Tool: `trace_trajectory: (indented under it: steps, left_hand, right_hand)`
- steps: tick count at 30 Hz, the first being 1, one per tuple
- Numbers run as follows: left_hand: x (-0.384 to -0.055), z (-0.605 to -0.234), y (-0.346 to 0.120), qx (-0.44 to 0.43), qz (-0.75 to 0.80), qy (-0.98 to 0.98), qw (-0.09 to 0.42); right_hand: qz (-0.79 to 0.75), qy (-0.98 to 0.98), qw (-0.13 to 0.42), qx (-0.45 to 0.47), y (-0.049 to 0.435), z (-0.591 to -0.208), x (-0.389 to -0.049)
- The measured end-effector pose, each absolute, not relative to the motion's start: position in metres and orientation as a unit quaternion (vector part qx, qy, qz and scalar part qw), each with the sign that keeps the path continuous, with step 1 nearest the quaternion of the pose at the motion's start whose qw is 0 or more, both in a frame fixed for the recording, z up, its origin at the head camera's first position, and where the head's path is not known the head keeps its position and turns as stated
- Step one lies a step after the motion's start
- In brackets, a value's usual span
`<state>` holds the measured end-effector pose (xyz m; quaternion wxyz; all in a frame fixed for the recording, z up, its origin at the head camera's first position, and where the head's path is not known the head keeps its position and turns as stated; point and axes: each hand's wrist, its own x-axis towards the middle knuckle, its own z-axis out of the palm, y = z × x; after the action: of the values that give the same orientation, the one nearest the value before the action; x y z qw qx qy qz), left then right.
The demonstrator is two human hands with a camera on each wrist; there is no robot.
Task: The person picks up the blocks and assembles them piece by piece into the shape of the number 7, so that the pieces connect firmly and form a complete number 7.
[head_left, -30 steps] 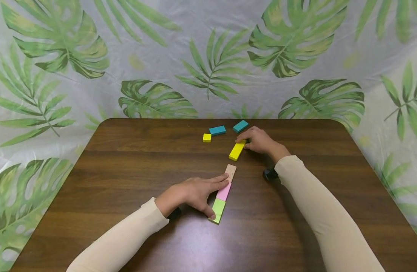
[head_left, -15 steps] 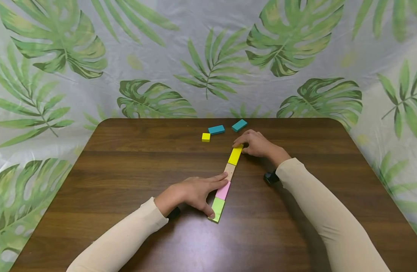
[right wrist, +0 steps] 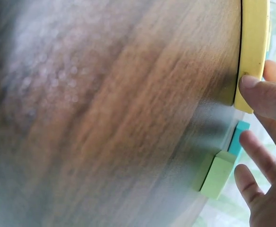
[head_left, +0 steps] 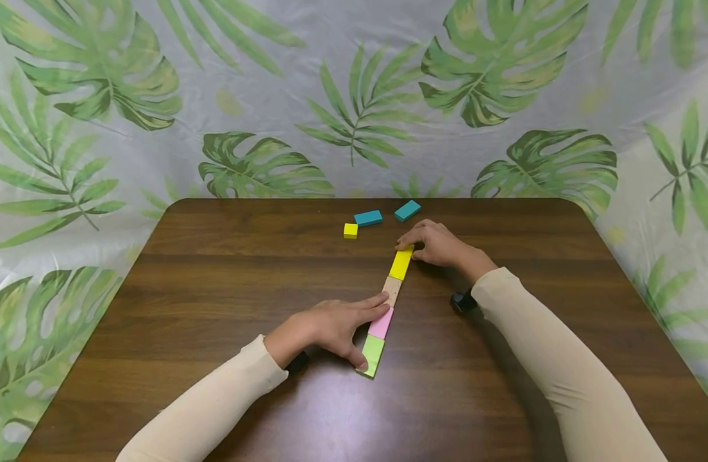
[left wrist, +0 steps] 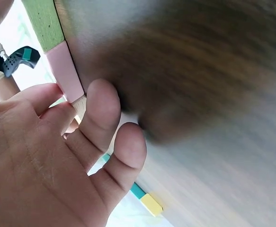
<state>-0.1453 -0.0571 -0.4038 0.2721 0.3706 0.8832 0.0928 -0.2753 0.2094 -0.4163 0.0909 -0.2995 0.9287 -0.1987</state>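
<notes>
Four-coloured row of flat blocks lies end to end on the table: a lime green block [head_left: 374,353] nearest, then a pink block [head_left: 380,323], a bare wood block [head_left: 393,290] and a yellow block [head_left: 401,263] farthest. My left hand [head_left: 335,326] rests along the row's left side, thumb on the green block and extended fingers over the wood and pink ones. In the left wrist view its other fingers [left wrist: 129,146] are loosely bent. At the far end my right hand [head_left: 437,244] pinches the yellow block, its thumb against the side in the right wrist view.
Beyond the row lie a small yellow block [head_left: 351,231], a blue block [head_left: 368,218] right beside it, and a teal block [head_left: 408,210] near the table's back edge. A leaf-patterned curtain [head_left: 354,96] hangs behind the wooden table [head_left: 215,276].
My right hand has brought the yellow block toward me, from a gap beyond the wood block to right against its end. The left hand has kept its place on the row.
</notes>
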Motion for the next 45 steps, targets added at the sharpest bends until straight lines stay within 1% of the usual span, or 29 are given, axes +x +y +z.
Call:
trace_trajectory:
  steps: [8,25,45]
  left_hand:
    - [-0.1457,-0.4031,-0.0565,0.370,0.096,0.880,0.282]
    - [-0.1480,-0.4040,-0.0581,0.382,0.092,0.876,0.280]
    - [-0.1473,-0.4026,-0.0589,0.394,0.084,0.873,0.275]
  right_hand:
    - [-0.200,0.930,0.093,-0.296,0.2099,-0.4163,-0.2754]
    - [-0.185,0.933,0.084,-0.296,0.2119,-0.4170,-0.2718]
    - [-0.182,0.933,0.089,-0.298,0.2111,-0.4148,-0.2728]
